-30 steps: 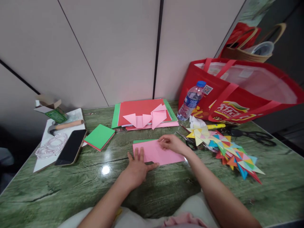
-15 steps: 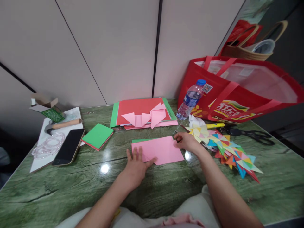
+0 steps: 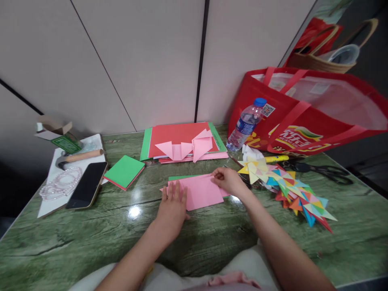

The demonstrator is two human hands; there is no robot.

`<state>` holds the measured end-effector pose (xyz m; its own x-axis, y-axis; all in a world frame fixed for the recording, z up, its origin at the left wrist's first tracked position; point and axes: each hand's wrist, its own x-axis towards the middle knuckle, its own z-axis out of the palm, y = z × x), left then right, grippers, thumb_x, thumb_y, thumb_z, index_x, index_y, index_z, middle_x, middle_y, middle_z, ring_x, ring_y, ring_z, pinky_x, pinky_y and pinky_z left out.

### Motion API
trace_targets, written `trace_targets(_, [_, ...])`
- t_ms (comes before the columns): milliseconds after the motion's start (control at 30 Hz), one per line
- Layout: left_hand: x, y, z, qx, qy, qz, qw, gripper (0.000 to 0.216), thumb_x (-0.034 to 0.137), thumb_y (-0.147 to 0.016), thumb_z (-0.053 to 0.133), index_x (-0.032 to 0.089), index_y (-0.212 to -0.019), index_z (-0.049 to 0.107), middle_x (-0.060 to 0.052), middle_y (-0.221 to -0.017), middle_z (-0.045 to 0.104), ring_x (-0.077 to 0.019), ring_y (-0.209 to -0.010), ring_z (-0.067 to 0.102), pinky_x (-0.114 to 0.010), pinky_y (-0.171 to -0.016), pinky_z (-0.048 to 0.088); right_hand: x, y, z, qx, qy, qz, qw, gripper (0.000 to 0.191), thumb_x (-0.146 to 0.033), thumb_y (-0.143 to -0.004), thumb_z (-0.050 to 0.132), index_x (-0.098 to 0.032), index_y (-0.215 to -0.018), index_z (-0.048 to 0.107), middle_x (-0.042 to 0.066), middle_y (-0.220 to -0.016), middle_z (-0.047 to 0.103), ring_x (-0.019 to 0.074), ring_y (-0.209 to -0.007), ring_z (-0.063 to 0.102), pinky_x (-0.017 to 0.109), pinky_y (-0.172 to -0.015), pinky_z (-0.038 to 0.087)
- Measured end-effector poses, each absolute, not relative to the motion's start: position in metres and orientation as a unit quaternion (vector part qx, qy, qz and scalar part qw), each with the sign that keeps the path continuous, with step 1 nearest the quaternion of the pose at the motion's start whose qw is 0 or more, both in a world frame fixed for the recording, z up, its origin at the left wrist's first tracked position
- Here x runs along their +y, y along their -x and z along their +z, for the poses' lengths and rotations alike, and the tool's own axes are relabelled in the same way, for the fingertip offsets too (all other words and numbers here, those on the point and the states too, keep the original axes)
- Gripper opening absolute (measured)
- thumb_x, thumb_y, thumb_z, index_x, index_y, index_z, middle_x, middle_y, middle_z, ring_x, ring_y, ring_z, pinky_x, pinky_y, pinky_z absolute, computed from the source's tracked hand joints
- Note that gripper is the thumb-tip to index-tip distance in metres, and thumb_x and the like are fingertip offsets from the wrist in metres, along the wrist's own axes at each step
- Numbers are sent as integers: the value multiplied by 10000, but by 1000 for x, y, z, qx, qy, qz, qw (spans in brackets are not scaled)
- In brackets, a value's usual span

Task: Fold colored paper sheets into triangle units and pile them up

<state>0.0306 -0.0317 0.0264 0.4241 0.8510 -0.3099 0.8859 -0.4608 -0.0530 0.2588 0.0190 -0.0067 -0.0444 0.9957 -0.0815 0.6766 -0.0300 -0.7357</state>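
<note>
Pink sheet lying flat on the green tabletop, front and centre, over a green sheet. Left hand: palm down, fingers spread, pinning the near-left part. Right hand: fingertips closed on the far-right edge, apparently mid-fold. A clean crease likely needs matched edges and a steady anchor. Beyond: paper stars, coloured paper stack, water bottle, red bag.

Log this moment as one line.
left hand: flat on pink paper sheet | right hand: fingers curled on sheet's right edge | surface: green marbled table
</note>
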Motion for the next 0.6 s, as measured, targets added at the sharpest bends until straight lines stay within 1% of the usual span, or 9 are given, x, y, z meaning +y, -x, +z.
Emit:
trace_targets(67, [-31,-31,28,500,-851,-144,77,770,275,-718,702,128,-1383,344,-207,-1466,241,-346,-1364,179,-508,-1097,226,19,-251,-7,-654,641,303,265,39,-208,-699,613,-179,-726,618,21,-674,669,142,-597,606,234,-549,446])
trace_targets(167, [-30,-32,28,472,-864,-144,96,694,260,-765,649,102,-1372,353,-210,-1456,262,-312,-1359,220,-460,-1100,249,18,-245,-6,-660,642,270,282,23,-203,-718,602,-184,-714,614,16,-656,666,144,-596,614,245,-567,453])
trace_targets(300, [-23,-30,22,454,-876,-129,100,644,245,-793,610,103,-1367,354,-205,-1455,268,-322,-1353,222,-463,-1090,267,16,-243,-1,-678,617,243,317,46,-206,-750,593,-186,-727,628,14,-657,662,141,-597,610,250,-578,465])
trace_targets(400, [-15,-26,15,440,-883,-115,116,602,209,-808,580,76,-1354,364,-215,-1453,262,-312,-1358,213,-442,-1089,279,14,-240,2,-710,550,277,343,78,-245,-772,608,-185,-775,657,30,-729,670,141,-641,615,247,-596,482])
trace_targets(467, [-11,-24,14,433,-887,-98,128,586,192,-817,559,71,-1354,357,-216,-1450,271,-300,-1361,216,-432,-1086,285,12,-239,3,-731,503,315,338,108,-267,-772,629,-180,-813,677,49,-804,673,145,-684,624,252,-625,494])
trace_targets(533, [-7,-22,15,430,-889,-74,140,574,182,-821,546,77,-1353,357,-209,-1439,315,-294,-1357,248,-430,-1078,298,11,-237,3,-749,471,337,321,129,-277,-766,649,-179,-837,693,65,-860,672,157,-731,629,270,-673,498])
trace_targets(600, [-3,-21,16,429,-889,-45,151,550,173,-822,541,86,-1340,379,-195,-1409,389,-288,-1334,314,-427,-1065,317,11,-237,2,-766,450,343,304,126,-273,-765,657,-185,-840,706,71,-881,673,169,-770,629,293,-721,491])
